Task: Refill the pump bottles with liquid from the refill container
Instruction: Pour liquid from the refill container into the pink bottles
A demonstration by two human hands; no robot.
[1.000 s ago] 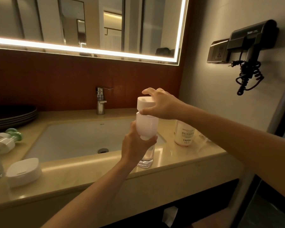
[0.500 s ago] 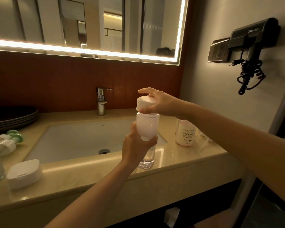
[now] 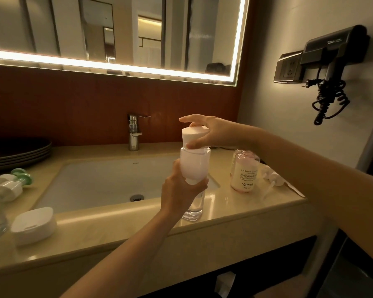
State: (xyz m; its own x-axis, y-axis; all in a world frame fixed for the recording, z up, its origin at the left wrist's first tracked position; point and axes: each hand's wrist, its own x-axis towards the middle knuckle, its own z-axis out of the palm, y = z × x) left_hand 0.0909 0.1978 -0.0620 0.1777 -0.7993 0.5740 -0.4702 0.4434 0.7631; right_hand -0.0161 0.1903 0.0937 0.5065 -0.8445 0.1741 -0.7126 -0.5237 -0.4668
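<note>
A lit mirror (image 3: pixel 116 29) hangs over a beige stone surface (image 3: pixel 224 201) with a sunk basin (image 3: pixel 99 181). Near the front edge, the white refill container (image 3: pixel 194 164) is held above a clear bottle (image 3: pixel 193 208) that stands on the surface. The left grip (image 3: pixel 181 190) is clamped round the container's lower body, likely to steady it. The right grip (image 3: pixel 211 132) pinches its cap (image 3: pixel 194 134), probably to twist it. To the right stands a pink bottle (image 3: pixel 244 173), with a loose pump head (image 3: pixel 271 177) beside it. A hair dryer (image 3: pixel 332 50) hangs on the wall.
</note>
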